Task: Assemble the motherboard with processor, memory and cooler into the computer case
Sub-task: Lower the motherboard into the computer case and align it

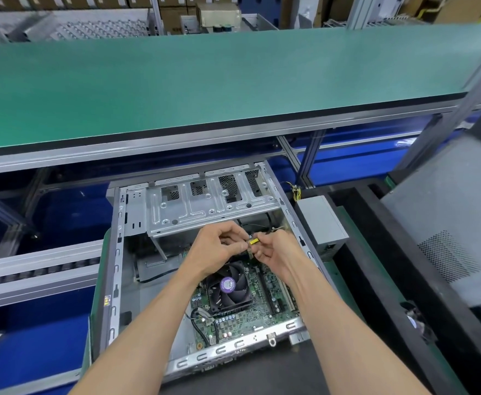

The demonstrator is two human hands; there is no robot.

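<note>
— Why did both hands meet above the motherboard (265,306)?
— The left hand (219,249) and right hand (276,255) pinched a small yellow connector (253,242), probably to plug it. The board already lay inside the case (114,252).

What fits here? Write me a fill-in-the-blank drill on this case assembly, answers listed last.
1. Both hands pinch a small ____ connector above the motherboard.
2. The round sticker on the cooler fan is ____.
3. The long shelf above the computer case is covered in ____ matting.
4. The grey power supply sits ____ the case, by its right wall.

Answers: yellow; purple; green; outside
</note>
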